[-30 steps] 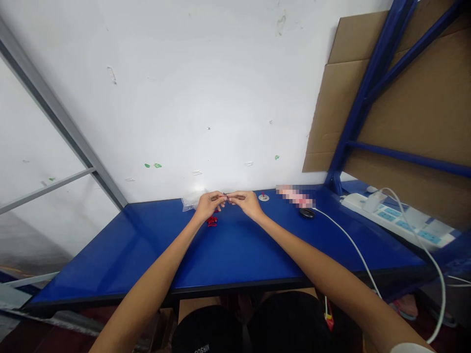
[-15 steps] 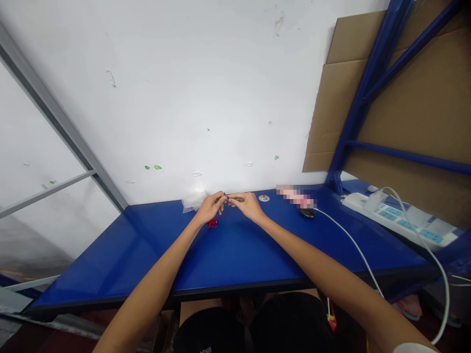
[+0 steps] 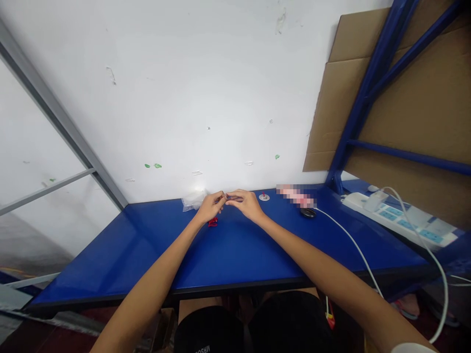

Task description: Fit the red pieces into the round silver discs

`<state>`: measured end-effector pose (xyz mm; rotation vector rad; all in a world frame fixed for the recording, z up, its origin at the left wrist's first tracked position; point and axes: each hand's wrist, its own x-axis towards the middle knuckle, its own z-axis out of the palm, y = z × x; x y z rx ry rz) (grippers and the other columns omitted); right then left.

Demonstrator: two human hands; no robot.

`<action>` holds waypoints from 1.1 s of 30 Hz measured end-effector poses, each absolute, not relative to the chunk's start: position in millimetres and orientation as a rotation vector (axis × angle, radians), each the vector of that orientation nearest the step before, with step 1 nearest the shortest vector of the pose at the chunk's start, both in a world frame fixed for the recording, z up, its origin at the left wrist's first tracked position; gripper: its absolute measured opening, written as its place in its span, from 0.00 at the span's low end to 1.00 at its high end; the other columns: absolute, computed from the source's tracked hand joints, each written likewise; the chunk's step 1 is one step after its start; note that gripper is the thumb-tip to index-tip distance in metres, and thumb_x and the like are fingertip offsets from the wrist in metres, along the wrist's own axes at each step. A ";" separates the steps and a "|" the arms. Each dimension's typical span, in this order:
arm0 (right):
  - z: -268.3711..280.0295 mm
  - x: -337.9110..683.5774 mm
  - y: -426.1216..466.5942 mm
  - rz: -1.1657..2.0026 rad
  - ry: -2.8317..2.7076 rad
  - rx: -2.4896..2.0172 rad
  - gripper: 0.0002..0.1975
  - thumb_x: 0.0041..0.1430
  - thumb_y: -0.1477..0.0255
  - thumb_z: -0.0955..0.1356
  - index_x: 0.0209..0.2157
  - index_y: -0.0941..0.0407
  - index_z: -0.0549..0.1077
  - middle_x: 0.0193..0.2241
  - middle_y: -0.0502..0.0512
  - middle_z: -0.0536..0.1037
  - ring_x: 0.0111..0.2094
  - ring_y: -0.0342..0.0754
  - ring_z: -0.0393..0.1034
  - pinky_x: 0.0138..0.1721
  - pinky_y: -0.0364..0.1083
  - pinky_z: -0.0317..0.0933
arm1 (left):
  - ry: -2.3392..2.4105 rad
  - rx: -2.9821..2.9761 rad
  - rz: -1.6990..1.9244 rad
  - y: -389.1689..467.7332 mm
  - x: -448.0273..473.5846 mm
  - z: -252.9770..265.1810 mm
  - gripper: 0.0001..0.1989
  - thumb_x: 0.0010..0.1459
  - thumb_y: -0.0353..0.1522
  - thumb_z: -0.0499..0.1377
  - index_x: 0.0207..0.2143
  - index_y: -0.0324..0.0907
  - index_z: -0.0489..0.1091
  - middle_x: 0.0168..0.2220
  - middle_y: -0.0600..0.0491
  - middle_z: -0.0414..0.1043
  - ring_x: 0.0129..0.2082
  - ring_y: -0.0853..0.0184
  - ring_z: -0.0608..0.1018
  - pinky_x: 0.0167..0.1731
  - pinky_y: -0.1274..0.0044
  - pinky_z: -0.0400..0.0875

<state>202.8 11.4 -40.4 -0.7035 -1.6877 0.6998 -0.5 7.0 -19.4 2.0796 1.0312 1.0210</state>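
My left hand (image 3: 209, 207) and my right hand (image 3: 247, 203) meet above the far part of the blue table (image 3: 235, 255). The left fingers are pinched around a tiny dark and shiny piece, too small to name. Against it press the right thumb and fingertips, closed; what they grip, if anything, is hidden. Just below the left hand lies a small bundle of red cord (image 3: 213, 222), partly covered by that hand. Behind the left hand rests a clear plastic bag (image 3: 193, 200) with whitish contents. Right of my right hand sits a small round white disc (image 3: 264, 198) with something red on it.
A black oval object (image 3: 308, 213) lies beside a blurred pink item (image 3: 296, 195). On the right, a white power strip (image 3: 397, 219) holds a plug with a white cable (image 3: 353, 242) nearby. A blue metal frame (image 3: 362, 103) backed by cardboard borders the table; a white wall (image 3: 206, 98) stands behind.
The right fingers have shifted slightly at the left fingertips, and the small piece between them shows at a different angle. Both arms stay nearly in place.
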 end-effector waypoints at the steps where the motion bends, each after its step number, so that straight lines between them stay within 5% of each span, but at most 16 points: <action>1: -39.4 203.7 11.0 0.685 -1.694 -0.706 0.16 0.58 0.62 0.80 0.46 0.53 0.86 0.43 0.57 0.87 0.43 0.54 0.85 0.49 0.51 0.79 | 1.025 2.059 1.032 6.7 0.9 -20.6 0.18 0.71 0.46 0.56 0.33 0.43 0.67 0.26 0.57 0.70 0.23 0.71 0.75 0.27 0.79 0.72; 9: -40.8 197.2 6.3 0.802 -1.682 -0.700 0.17 0.60 0.60 0.78 0.48 0.52 0.86 0.44 0.57 0.87 0.45 0.56 0.85 0.52 0.54 0.79 | 1.033 1.998 1.005 6.3 -2.5 -14.0 0.15 0.67 0.40 0.55 0.29 0.43 0.66 0.23 0.58 0.67 0.23 0.70 0.73 0.25 0.79 0.69; 15: -46.5 194.1 16.2 1.188 -1.316 -0.735 0.19 0.61 0.59 0.78 0.46 0.59 0.85 0.42 0.62 0.88 0.40 0.57 0.86 0.49 0.55 0.82 | 1.246 2.312 1.109 5.1 -6.2 -5.2 0.18 0.68 0.43 0.58 0.33 0.41 0.79 0.32 0.51 0.80 0.29 0.66 0.78 0.33 0.76 0.73; 24: -52.2 194.5 19.4 1.208 -1.345 -0.715 0.20 0.58 0.62 0.80 0.49 0.57 0.85 0.46 0.60 0.87 0.45 0.60 0.86 0.49 0.60 0.82 | 1.242 1.843 1.171 7.2 3.8 -16.3 0.16 0.59 0.43 0.66 0.37 0.39 0.84 0.27 0.49 0.81 0.26 0.64 0.81 0.28 0.76 0.77; 33: -50.3 193.6 14.5 1.214 -1.413 -0.676 0.25 0.58 0.60 0.78 0.54 0.56 0.84 0.50 0.60 0.86 0.49 0.61 0.85 0.50 0.60 0.81 | 1.242 1.742 1.277 11.1 6.9 -22.0 0.15 0.61 0.43 0.65 0.36 0.40 0.82 0.24 0.51 0.78 0.24 0.66 0.80 0.27 0.77 0.76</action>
